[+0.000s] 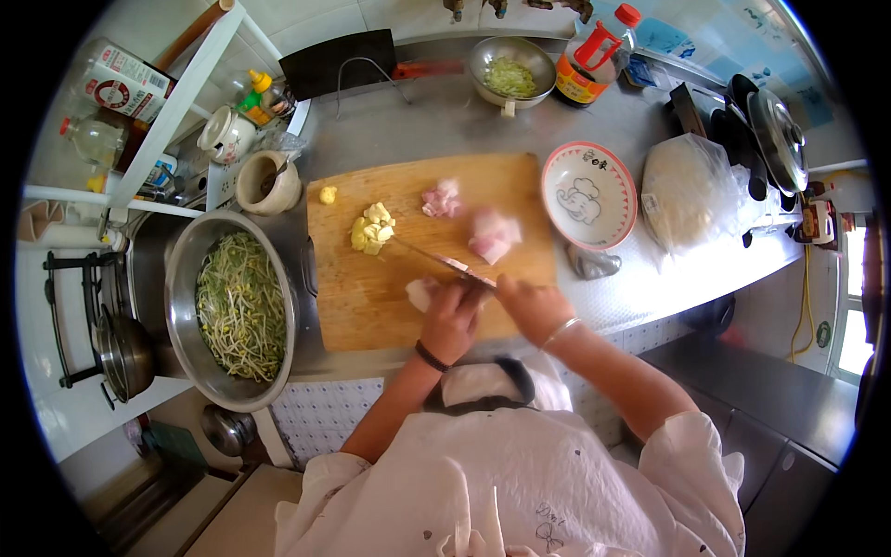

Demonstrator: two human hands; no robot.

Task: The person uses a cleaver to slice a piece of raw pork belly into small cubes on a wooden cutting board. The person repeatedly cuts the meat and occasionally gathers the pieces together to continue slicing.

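My right hand [534, 308] grips a kitchen knife [442, 259], its blade pointing up and left across the wooden cutting board [369, 306]. Bits of pale pink meat cling to the blade. Just below the knife, my left hand [454, 317] presses on a piece of raw meat [420, 294], partly hidden under the fingers. A small heap of cut meat [441, 198] lies farther up the board. To its right is a blurred, larger chunk of meat [494, 235]. Peeled garlic cloves [372, 228] form a pile near the knife tip, and a small yellow piece [328, 195] sits at the upper left.
Left of the board stands a steel basin of bean sprouts [240, 306], below a stone mortar [269, 184]. A white bowl with a red rim [590, 198] borders the board's right side, beside a filled plastic bag [689, 195]. Behind are a metal bowl [511, 102] and a sauce bottle [595, 63].
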